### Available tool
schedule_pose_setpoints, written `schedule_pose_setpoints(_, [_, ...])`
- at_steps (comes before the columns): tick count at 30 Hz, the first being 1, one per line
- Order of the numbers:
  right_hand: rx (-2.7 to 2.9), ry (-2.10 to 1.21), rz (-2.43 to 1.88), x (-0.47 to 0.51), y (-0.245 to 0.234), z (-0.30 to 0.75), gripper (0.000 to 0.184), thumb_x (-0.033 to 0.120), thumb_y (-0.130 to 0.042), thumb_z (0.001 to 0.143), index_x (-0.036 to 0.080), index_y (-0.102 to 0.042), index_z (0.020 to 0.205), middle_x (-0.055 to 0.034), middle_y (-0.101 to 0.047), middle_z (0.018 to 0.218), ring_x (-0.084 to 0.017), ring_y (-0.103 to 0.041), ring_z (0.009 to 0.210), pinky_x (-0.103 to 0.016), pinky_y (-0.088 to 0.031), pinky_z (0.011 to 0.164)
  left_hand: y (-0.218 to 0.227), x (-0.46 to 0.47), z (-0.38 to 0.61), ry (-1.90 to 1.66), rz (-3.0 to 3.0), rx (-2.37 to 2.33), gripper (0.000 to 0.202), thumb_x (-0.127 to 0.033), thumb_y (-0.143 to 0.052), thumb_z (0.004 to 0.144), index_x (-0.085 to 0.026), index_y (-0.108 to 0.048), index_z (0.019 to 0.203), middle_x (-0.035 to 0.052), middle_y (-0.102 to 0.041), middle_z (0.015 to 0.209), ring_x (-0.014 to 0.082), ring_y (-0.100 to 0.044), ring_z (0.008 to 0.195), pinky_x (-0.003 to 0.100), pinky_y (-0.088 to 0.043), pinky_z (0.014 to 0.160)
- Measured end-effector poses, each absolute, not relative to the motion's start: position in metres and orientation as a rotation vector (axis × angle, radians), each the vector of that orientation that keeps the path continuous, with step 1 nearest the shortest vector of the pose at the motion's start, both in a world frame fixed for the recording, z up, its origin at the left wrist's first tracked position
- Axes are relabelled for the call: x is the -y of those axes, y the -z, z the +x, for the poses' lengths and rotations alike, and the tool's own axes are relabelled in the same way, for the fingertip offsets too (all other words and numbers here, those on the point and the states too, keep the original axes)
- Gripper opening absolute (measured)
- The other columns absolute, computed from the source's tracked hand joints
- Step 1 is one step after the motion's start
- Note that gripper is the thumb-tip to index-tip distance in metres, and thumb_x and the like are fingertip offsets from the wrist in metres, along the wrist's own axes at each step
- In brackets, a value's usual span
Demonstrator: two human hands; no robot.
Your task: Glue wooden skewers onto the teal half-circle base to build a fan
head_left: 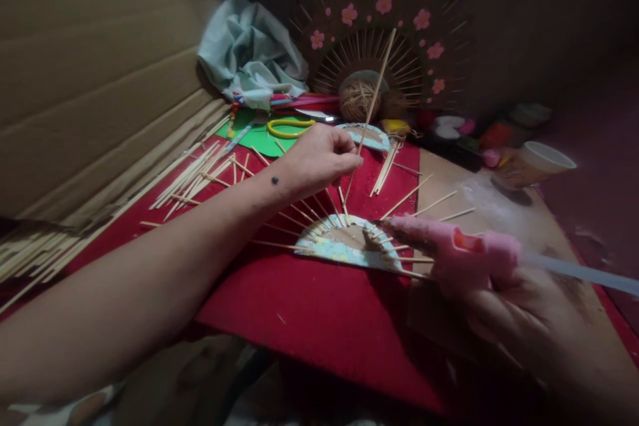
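My left hand [322, 156] pinches a thin wooden stick [377, 90], which slants up to the right while its lower end points down at a half-round cardboard piece [344, 237]. That piece has a pale blue patterned rim, and several sticks fan out from its curved edge. My right hand [524, 319] is wrapped around a pink glue gun [464, 246] with a long translucent glue stick [579, 271] in its back. The gun's nozzle is just over the right part of the cardboard piece; I cannot tell whether it touches.
Loose sticks [187, 176] lie left on the red cloth [299, 306]. Yellow-handled scissors [289, 128] rest on green paper [254, 140]. Behind are a twine ball [359, 100], a crumpled pale cloth [252, 46] and a flowered stick fan [384, 3]. A cup [536, 163] stands right.
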State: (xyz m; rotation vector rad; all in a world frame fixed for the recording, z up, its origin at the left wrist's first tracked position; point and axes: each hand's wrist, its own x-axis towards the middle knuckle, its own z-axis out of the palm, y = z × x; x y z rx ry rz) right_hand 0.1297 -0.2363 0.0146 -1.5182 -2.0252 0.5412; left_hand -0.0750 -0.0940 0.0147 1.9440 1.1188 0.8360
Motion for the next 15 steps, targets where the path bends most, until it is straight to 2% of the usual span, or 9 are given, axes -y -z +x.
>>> schedule_pose_setpoints(3, [2.007, -0.577, -1.529, 0.2356, -0.0128, 0.1277, 0.036, 0.038, -0.044, 0.091, 0.037, -0.062, 0.122, 0.0038, -0.07, 0.11, -0.023, -0.07, 0.09, -0.032, -0.059, 0.08, -0.0144, 0.094, -0.0745, -0.832, 1.92, -1.124, 0.019, -0.012, -0.057, 0.074, -0.015, -0.053, 0.055, -0.0024, -0.046, 0.044, 0.007, -0.042, 0.043, 0.021, -0.032, 0.046])
schedule_pose_setpoints(7, [2.08, -0.593, -1.558, 0.2364, -0.0119, 0.1254, 0.037, 0.038, -0.041, 0.093, 0.038, -0.059, 0.125, 0.0035, -0.073, 0.101, -0.022, -0.071, 0.089, -0.028, -0.06, 0.077, -0.014, 0.0938, -0.0742, -0.846, 1.91, -1.111, 0.019, -0.012, -0.057, 0.073, -0.015, -0.053, 0.055, -0.0023, -0.046, 0.044, 0.0073, -0.042, 0.042, 0.022, -0.032, 0.047])
schedule_pose_setpoints(13, [2.054, -0.628, -1.518, 0.2376, -0.0127, 0.1298, 0.037, 0.037, -0.043, 0.092, 0.038, -0.057, 0.127, 0.0057, -0.068, 0.116, -0.023, -0.068, 0.1, -0.03, -0.058, 0.083, -0.0134, 0.0938, -0.0746, -0.854, 1.925, -1.102, 0.02, -0.012, -0.057, 0.072, -0.015, -0.052, 0.054, -0.0028, -0.045, 0.043, 0.0069, -0.041, 0.042, 0.022, -0.031, 0.046])
schedule_pose_setpoints(15, [2.015, -0.626, -1.494, 0.237, -0.0119, 0.1309, 0.037, 0.037, -0.045, 0.092, 0.04, -0.057, 0.127, 0.0061, -0.068, 0.116, -0.023, -0.068, 0.1, -0.031, -0.058, 0.085, -0.0138, 0.0943, -0.0745, -0.856, 1.924, -1.101, 0.02, -0.011, -0.057, 0.073, -0.015, -0.052, 0.053, -0.0027, -0.045, 0.043, 0.0066, -0.04, 0.042, 0.021, -0.031, 0.046])
